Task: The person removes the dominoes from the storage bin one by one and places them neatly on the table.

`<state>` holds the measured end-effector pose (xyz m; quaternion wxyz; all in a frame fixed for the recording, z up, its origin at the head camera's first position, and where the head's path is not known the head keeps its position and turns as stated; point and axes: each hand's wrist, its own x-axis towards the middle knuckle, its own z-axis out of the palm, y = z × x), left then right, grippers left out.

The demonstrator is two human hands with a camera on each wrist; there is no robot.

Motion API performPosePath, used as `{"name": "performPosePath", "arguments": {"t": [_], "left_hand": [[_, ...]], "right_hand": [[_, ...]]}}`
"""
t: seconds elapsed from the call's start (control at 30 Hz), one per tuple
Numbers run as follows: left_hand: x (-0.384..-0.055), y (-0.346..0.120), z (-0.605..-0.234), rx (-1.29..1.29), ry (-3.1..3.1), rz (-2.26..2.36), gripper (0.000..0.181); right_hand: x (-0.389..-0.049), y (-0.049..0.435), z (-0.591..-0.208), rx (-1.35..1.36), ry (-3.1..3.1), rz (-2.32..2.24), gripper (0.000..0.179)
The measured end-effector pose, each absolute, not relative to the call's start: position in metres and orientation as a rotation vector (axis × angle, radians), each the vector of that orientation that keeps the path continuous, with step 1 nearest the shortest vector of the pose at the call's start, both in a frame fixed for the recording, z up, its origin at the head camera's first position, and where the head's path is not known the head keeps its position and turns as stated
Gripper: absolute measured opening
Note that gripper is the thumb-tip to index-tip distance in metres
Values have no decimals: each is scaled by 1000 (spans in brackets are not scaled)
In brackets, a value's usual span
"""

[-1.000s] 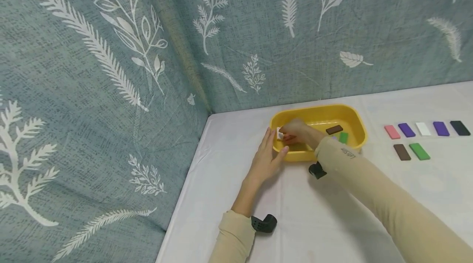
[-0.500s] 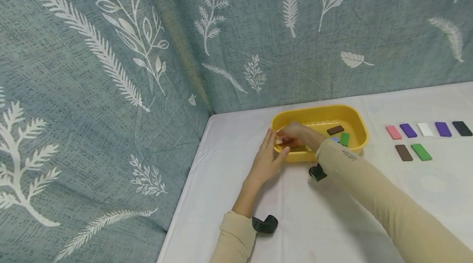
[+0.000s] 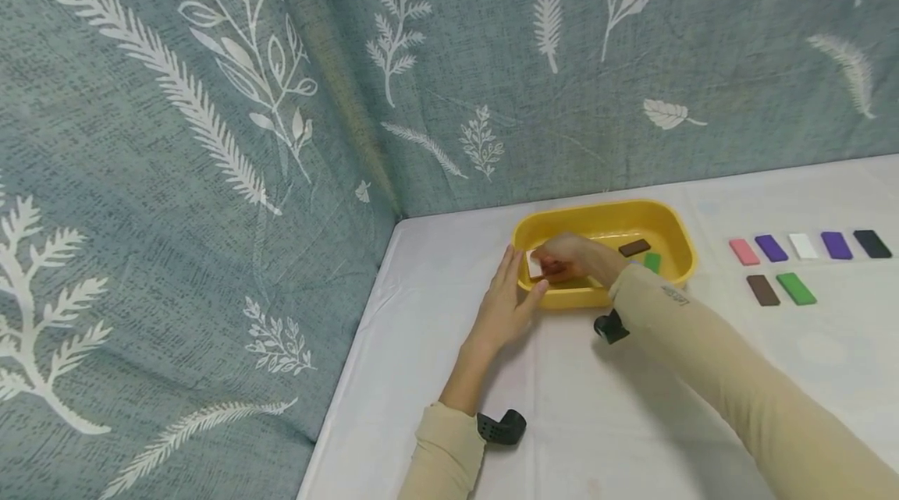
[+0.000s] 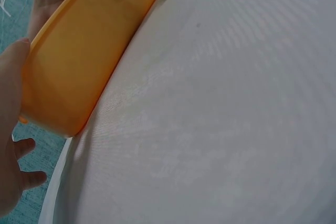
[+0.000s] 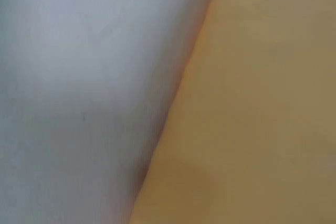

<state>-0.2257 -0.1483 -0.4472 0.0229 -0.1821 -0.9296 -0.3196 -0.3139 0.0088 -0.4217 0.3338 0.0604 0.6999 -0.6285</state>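
Emerging from behind the fingers that mostly covered it half a second ago, the white piece now shows more fully inside the left end of the yellow tray, just right of the frame's centre. The right hand has drawn slightly to the right, its fingers curled down to the right edge of that piece. Their tips are hidden, so I cannot tell whether they pinch it or only touch it; the right wrist view shows little but tray wall and cloth. The left hand has hardly changed: fingers fairly straight along the tray's left end, thumb spread apart at the near rim, steadying rather than gripping, it seems.

In the tray's right part, the dark brown bar and the green bar lie as they did. At the right of the frame, the two rows on the table, with the pink block and black block at the ends of the upper one, look unaltered too. To my eye, the work has narrowed to this one piece, with nothing newly set down on the table
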Motion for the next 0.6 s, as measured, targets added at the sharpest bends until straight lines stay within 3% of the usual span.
{"name": "performPosePath", "arguments": {"t": [0.37,0.6], "left_hand": [[-224,-147,-447,-573,-2871,-1005,75],[-225,-147,-447,-547,-2880,-999,77]], "right_hand": [[-315,40,-407,120,1792,-1676,12],[-318,73,-389,65,1908,-1648,27]]}}
